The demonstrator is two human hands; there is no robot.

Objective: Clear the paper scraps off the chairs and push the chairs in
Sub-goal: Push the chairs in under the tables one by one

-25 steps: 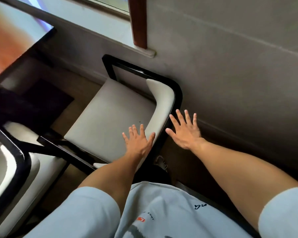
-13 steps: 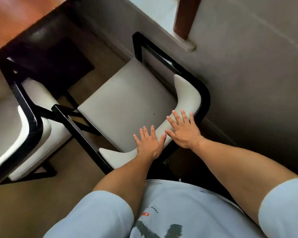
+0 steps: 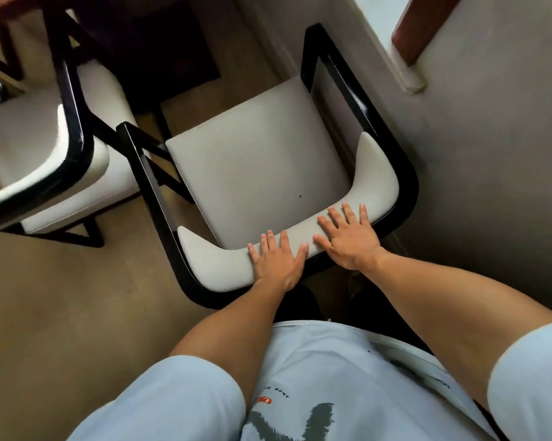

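Left hand (image 3: 276,259) lies flat on the padded backrest (image 3: 348,218) of the near chair (image 3: 255,160), fingers straight and spread, palm down, gripping nothing. Right hand (image 3: 351,238) sits just beside it to the right on the same pad, also flat and wide, fingertips pointing toward the seat. Thumbs nearly meet; the two hands are close but apart.

The chair stands against the wall (image 3: 491,154) on the right, seat facing the table (image 3: 1,1) at far left, not yet tucked under. Seat looks bare apart from one small dark speck; no paper scraps visible on it.

Handling, as I judge it: black frame is rigid, probably moderately heavy, so it should slide as one piece rather than flex. The pad is soft and smooth, so flat palms may slip or sink; a firmer hold would be fingers curled over the top of the backrest or on the black rail behind it. Push low and straight, or the legs may catch on the floor (image 3: 61,313). The second chair (image 3: 77,154) at left stands near the frame's left arm, so there is little room that side.

Compared with a second ago: both hands hovered then, the right one off the chair near the wall; half a second ago they were nearly down. Now both are planted. More of the second chair shows now.
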